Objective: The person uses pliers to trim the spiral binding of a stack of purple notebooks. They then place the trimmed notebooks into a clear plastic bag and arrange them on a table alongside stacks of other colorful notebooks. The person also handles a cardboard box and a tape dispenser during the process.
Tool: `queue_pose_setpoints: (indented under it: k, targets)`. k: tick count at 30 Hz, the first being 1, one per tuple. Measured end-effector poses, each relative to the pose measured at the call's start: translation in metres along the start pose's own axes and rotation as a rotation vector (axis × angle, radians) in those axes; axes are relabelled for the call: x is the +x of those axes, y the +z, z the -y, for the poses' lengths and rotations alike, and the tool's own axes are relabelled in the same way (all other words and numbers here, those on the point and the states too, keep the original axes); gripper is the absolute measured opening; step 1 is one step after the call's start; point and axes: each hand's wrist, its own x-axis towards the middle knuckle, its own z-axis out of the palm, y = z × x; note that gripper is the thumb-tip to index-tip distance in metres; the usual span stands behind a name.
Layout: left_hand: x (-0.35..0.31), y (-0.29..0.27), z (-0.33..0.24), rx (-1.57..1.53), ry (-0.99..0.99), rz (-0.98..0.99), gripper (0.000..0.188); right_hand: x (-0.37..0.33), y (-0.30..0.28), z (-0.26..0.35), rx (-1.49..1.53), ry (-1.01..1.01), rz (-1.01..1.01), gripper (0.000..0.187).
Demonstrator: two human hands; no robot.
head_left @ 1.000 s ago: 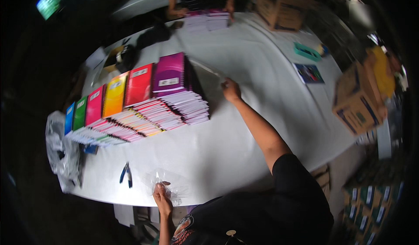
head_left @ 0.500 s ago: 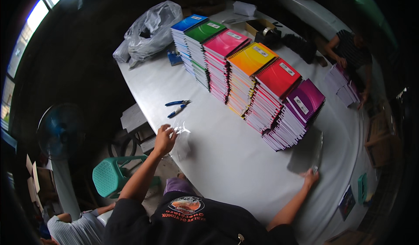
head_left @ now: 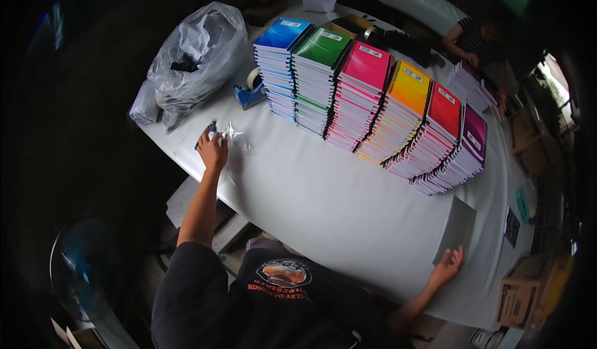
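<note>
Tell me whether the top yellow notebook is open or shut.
Shut. The yellow notebook tops its stack with its cover lying flat and no inside page showing.

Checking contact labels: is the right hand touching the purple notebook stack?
Apart. The head view shows it: the right hand is at the grey sheet's near end, with white tabletop visible between hand and purple notebook stack.

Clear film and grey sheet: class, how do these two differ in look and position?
The clear film looks see-through and wrinkled, with bright glints; the grey sheet looks darker, smoother and straight-edged. The film is beside the left hand, whereas the sheet is at the right hand. Both are at the white table, each close to a hand.
</note>
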Motion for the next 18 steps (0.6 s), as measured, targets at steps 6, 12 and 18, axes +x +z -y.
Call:
queue_pose_setpoints:
  k: [6, 12, 18]
  targets:
    - [0.097, 0.066, -0.010, -0.382, 0.305, 0.336, 0.024, -0.125, 0.013, 0.265, 0.794, -0.575, 1.070, 0.045]
    - [0.113, 0.106, -0.026, -0.511, 0.072, 0.444, 0.024, -0.179, -0.018, 0.382, 1.195, -1.119, 1.594, 0.011]
    - [0.019, 0.048, -0.017, -0.387, -0.009, 0.249, 0.026, -0.186, -0.023, 0.368, 1.177, -1.050, 1.294, 0.016]
